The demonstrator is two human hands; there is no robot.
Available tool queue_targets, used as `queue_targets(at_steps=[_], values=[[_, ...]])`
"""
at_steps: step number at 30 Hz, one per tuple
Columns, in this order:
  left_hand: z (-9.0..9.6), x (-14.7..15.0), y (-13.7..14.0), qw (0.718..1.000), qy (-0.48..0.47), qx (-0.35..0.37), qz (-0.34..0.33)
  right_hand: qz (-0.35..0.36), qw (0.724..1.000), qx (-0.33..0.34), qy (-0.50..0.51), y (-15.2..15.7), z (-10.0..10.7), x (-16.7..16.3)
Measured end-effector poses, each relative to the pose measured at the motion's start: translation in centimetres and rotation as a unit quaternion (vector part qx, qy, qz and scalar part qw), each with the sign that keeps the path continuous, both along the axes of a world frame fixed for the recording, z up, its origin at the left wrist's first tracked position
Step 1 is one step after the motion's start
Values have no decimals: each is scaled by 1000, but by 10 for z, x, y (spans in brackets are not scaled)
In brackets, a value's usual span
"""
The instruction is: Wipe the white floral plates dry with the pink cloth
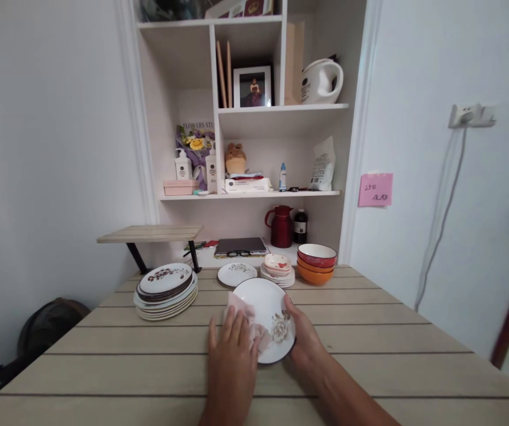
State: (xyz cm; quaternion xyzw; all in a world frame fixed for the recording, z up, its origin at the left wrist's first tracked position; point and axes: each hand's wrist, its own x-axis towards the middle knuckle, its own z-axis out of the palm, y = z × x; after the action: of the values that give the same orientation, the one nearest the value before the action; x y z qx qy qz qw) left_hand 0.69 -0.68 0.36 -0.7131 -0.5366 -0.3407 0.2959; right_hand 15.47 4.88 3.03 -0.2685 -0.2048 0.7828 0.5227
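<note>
While hands [304, 338] hold plate [258, 296] above slatted table [156, 370], perhaps bag [54, 324] leftward.

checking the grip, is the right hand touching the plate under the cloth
Touching: the head view shows the right hand holding the plate at its right edge, thumb over the rim.

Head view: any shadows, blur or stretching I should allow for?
In the head view, soft light leaves the flower print on the plate readable; the cable casts a faint shadow on the right wall; wide-angle stretch splays the table toward the lower corners; fine lettering on the white pump bottle is too small to read.
</note>
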Motion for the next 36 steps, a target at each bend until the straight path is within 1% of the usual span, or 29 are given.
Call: queue_targets(at_steps=[3,5,6,8,11,13,14,16,18,21,22,25,27,28,30,31,33,36], values=[[-2,6,-3,997,44,20,-62,16,1000,11,15,0,2,4],[-1,7,-3,995,61,9,-84,35,999,15,8,-5,3,1],[0,7,-1,994,63,-3,-85,39,999,18,-2,-8,3,-3],[3,4,2,997,42,-30,-57,38,999,29,-20,-15,3,-12],[5,-4,8,997,-35,-51,46,35,998,39,-33,-20,0,-24],[5,-10,11,991,-69,-54,102,30,998,20,-43,-20,-2,-25],[5,-12,11,988,-77,-56,118,23,998,2,-50,-18,-2,-24],[4,-14,9,987,-80,-66,122,1,998,-33,-55,-12,-3,-17],[3,-11,4,990,-69,-71,98,-30,997,-49,-47,-4,-2,-8],[0,-1,-2,999,-15,-47,24,-53,997,-40,-28,3,-1,5],[0,3,-3,999,10,-34,-8,-42,998,-34,-23,3,0,8],[-3,9,-3,992,71,-19,-99,39,998,-29,-25,-2,0,6],[-4,8,0,986,97,-37,-133,80,995,-33,-58,-8,-2,-1],[-4,6,2,984,102,-48,-135,87,993,-33,-78,-11,-3,-5],[-2,2,7,987,96,-64,-111,92,991,-21,-95,-16,-6,-13],[-1,0,10,991,81,-64,-86,98,991,-12,-87,-17,-7,-17],[2,-1,16,998,34,-53,-19,112,992,3,-53,-19,-7,-22],[10,3,26,997,-21,-40,65,114,993,11,-13,-19,-2,-23]])
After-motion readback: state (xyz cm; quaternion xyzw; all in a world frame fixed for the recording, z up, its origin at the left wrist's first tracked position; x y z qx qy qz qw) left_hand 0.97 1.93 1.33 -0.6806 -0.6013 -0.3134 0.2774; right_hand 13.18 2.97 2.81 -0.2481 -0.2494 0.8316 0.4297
